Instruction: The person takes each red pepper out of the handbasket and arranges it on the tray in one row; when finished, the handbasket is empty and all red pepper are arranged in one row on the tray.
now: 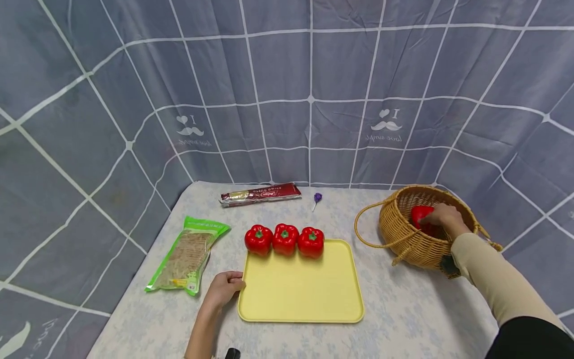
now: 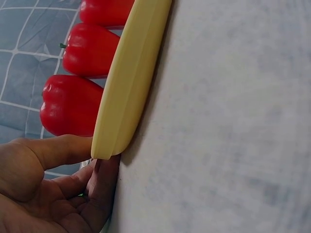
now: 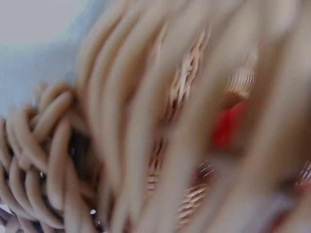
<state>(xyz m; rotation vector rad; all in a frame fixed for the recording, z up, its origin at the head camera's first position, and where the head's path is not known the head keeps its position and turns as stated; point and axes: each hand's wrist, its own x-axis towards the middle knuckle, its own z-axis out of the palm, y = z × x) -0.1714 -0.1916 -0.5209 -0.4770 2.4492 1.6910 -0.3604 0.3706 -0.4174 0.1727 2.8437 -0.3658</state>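
Note:
My left hand (image 1: 224, 288) pinches the left edge of a yellow tray (image 1: 300, 294), the thumb at the rim and fingers beneath it in the left wrist view. Along the tray's far side stand three red bell peppers, the left one (image 1: 258, 240), the middle one (image 1: 285, 239) and the right one (image 1: 311, 242). At the right, my right hand (image 1: 446, 218) reaches into a wicker basket (image 1: 410, 244) and grips another red bell pepper (image 1: 419, 213). In the right wrist view blurred wicker hides the hand, with a bit of red showing through.
Left of the tray lies a green-edged bag of sliced bread (image 1: 190, 254). Toward the back are a long dark red packet (image 1: 261, 194) and a purple lollipop (image 1: 317, 198). The basket's handle (image 1: 365, 224) sticks out leftward. A grey checked cloth (image 1: 287, 124) hangs behind the table.

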